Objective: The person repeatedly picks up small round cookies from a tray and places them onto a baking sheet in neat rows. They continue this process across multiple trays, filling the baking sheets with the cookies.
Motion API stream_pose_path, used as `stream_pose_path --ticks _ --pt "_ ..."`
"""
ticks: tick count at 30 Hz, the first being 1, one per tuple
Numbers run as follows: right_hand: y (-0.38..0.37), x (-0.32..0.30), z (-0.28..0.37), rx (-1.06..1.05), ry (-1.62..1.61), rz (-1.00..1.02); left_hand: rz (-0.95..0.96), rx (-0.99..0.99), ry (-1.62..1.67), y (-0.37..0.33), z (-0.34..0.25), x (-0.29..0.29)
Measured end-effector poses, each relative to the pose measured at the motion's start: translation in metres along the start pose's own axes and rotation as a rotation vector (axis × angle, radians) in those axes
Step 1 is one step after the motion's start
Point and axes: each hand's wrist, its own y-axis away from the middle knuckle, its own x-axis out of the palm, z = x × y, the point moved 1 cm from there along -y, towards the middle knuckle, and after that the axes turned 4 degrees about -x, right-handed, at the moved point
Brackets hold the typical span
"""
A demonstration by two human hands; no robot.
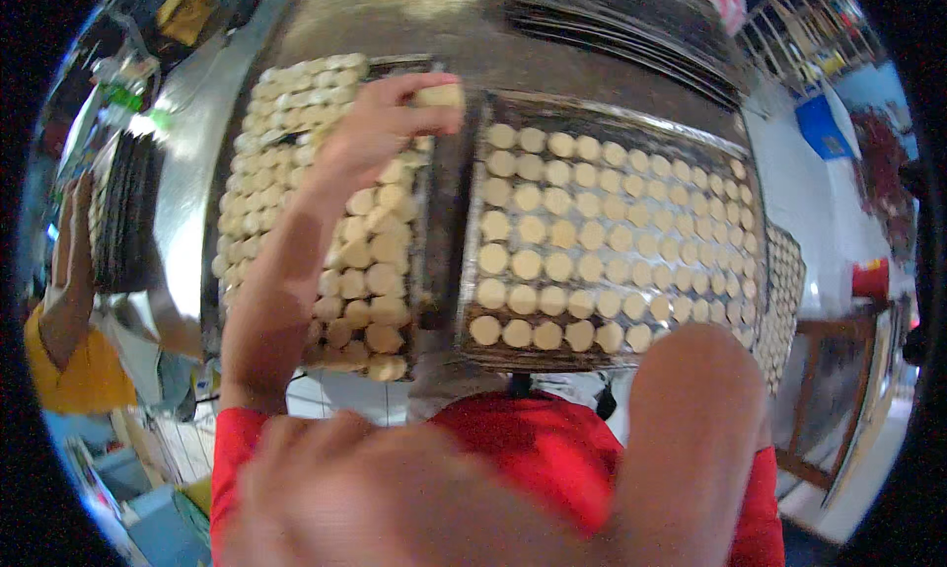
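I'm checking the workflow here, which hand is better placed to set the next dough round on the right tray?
Left, probably. The left hand already pinches a dough round beside the right tray's top corner; the right hand is out of view, only its forearm showing low.

- Left hand (380, 123) — upper centre-left of the frame, reached far forward, fingers curled, fingertips (434, 95) pinched closed on a small pale disc.
- Left forearm — bare, running from the lower left up to the hand, slightly bent at the wrist.
- Right hand — not identifiable; only a blurred bare arm rising at lower right.
- Lower centre — a large blurred skin-toned mass close to the camera; which part it is cannot be told.
- Sleeves — red, at lower left and lower right.
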Motion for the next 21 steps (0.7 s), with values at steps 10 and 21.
stream_pose_path --ticks 10,21 --pt "0.007 0.003 -0.003 -0.019 -0.008 0.012 0.063 0.026 0.089 -0.007 0.004 0.021" --pt "0.016 0.050 -0.237 0.624 -0.358 -0.521 -0.045 0.032 0.106 -0.009 0.007 0.015"
